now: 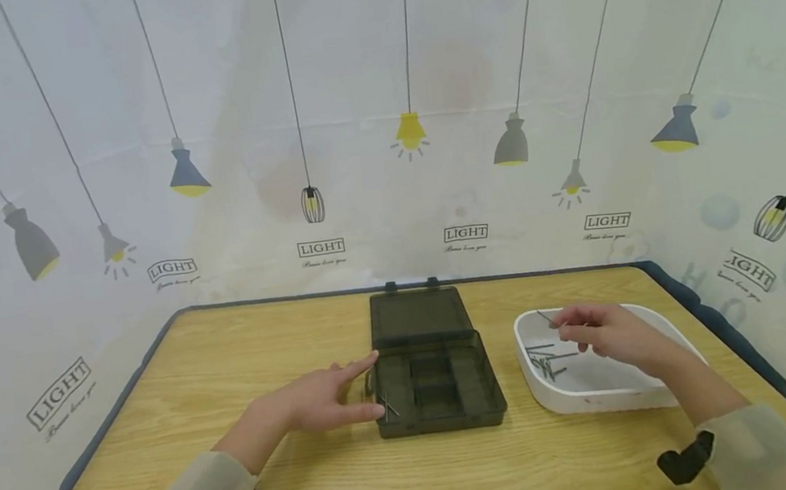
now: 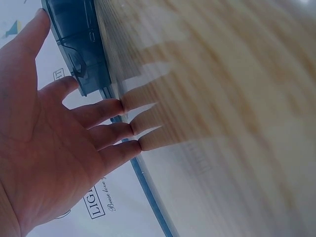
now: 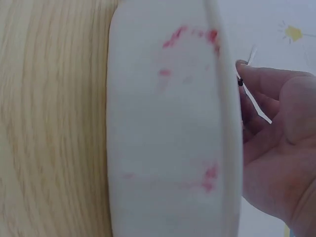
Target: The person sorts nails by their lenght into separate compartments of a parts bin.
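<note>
A dark translucent compartment box (image 1: 439, 426) lies with its lid (image 1: 419, 313) folded back. Two thin metal pieces (image 1: 388, 409) rest crossed in its left compartment. My left hand (image 1: 319, 399) holds its fingers spread, with thumb and index fingertip at the box's left edge; the left wrist view shows the palm and extended fingers beside the box (image 2: 81, 44). Over the white tray (image 1: 600, 399), my right hand (image 1: 603, 334) pinches a thin nail-like metal rod (image 1: 545, 316). Several similar metal pieces (image 1: 546, 363) lie in the tray's left part. In the right wrist view the tray's side (image 3: 168, 123) partly hides the fingers.
Both box and tray stand on a wood-grain table (image 1: 282, 484), the tray to the right of the box. A white cloth (image 1: 360, 87) printed with hanging lamps rises behind and at the sides. Reddish marks show on the tray's outer wall.
</note>
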Demonstrator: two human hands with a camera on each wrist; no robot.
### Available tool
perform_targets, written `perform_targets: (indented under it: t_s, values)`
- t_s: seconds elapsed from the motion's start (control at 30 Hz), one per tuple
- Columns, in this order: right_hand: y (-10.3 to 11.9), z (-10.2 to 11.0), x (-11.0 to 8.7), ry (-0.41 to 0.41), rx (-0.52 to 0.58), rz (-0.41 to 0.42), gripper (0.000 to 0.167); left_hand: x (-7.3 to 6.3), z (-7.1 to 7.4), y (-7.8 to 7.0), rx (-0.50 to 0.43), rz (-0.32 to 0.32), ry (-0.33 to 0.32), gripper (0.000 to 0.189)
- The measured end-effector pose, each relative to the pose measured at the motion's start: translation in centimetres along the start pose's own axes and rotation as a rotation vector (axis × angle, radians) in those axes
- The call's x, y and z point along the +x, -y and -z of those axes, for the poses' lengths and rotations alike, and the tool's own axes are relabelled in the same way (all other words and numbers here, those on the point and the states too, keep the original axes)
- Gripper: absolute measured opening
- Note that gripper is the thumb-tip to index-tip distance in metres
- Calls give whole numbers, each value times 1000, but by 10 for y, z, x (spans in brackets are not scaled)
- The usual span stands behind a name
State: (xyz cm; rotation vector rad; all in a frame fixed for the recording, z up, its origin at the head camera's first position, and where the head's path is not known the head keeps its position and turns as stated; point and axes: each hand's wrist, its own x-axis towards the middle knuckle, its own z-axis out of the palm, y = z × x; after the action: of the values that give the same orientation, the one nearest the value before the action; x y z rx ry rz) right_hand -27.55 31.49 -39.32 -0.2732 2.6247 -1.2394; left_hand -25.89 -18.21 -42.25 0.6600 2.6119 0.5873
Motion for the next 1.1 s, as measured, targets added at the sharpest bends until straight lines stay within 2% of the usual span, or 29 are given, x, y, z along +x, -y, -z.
perform_targets:
  t_s: [0.53,0.77,1.1]
  values:
    - [61,-34,5,1,77,125,34,-2,2,-3,-2,-3,18,97]
    - [76,-56,16,25,121,169,29,0,0,-1,-4,7,13,97]
    - [93,-92,33,95,154,189,25,1,-1,1,2,4,7,97]
